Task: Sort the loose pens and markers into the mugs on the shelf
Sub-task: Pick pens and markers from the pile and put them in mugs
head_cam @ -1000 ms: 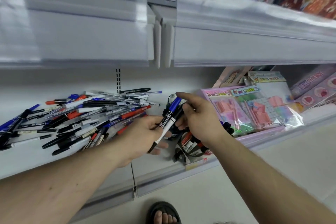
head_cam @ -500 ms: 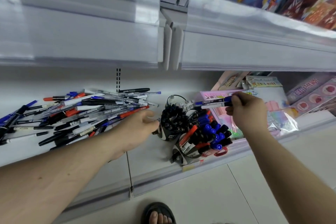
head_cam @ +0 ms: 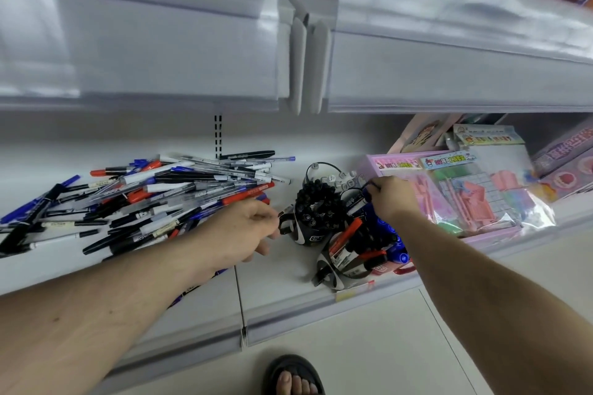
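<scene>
A heap of loose pens and markers (head_cam: 160,199) in black, blue and red lies on the left of the white shelf (head_cam: 276,279). Right of it stand several mugs: one packed with black markers (head_cam: 313,212), one with white-ended pens (head_cam: 333,178) behind it, one with red and black markers (head_cam: 349,253) in front, and one with blue markers (head_cam: 393,239) partly hidden by my right forearm. My left hand (head_cam: 244,228) pinches the black mug's handle. My right hand (head_cam: 388,199) grips a blue-capped marker (head_cam: 364,192) pointing down among the blue ones.
Pink stationery packs (head_cam: 449,199) lean right behind my right hand. The upper shelf's front (head_cam: 160,58) hangs low over the work area. My sandalled foot (head_cam: 293,375) shows on the floor below the shelf's front edge (head_cam: 321,308).
My right hand took the markers from my left hand, swung right, then came down to the blue-marker mug. My left hand went to the black mug's handle.
</scene>
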`<action>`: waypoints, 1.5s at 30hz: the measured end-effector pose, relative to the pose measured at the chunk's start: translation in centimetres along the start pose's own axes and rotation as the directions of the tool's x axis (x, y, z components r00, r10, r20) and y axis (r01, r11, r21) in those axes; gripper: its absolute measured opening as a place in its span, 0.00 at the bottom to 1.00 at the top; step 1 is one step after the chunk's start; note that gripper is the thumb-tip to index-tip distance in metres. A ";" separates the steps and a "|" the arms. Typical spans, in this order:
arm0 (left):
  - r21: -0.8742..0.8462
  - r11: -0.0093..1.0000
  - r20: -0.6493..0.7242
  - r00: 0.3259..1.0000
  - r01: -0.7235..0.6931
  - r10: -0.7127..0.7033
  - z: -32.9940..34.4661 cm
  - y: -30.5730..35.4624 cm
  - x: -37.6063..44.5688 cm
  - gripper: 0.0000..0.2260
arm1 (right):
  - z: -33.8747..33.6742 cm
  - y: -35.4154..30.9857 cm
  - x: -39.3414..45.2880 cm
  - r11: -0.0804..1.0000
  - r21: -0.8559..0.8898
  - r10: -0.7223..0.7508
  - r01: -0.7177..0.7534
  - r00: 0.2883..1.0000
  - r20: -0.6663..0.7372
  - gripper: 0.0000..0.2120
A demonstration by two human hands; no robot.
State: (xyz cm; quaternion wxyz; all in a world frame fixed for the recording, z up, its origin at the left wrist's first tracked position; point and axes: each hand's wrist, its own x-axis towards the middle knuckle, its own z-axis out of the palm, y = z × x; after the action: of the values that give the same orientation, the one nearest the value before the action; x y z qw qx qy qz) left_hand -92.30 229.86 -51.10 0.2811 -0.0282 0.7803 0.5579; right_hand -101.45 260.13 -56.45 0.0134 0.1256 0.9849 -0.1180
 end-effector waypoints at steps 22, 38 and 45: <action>0.117 0.993 -0.084 0.996 -0.010 0.020 -6.3 -0.4 -8.0 0.07 | -2.9 -11.6 -6.5 0.649 -0.510 -0.578 0.565 0.802 0.153 0.08; 0.442 0.883 -0.125 0.985 0.159 -0.115 -15.0 -6.5 -13.3 0.14 | 6.9 -23.6 -13.7 0.427 -0.406 -0.561 0.808 0.589 0.582 0.28; 0.497 0.841 -0.059 0.975 0.215 -0.214 -16.9 -7.7 -12.1 0.17 | 15.2 -26.0 -14.5 0.119 -0.501 -0.560 0.857 0.475 0.679 0.58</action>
State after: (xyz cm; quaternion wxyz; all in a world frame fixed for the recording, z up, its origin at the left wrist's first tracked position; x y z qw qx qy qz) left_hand -86.29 208.73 -48.28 0.3389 -0.0417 0.8901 0.3017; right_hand -93.94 228.53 -64.46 0.1709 -0.4119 0.8310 0.3326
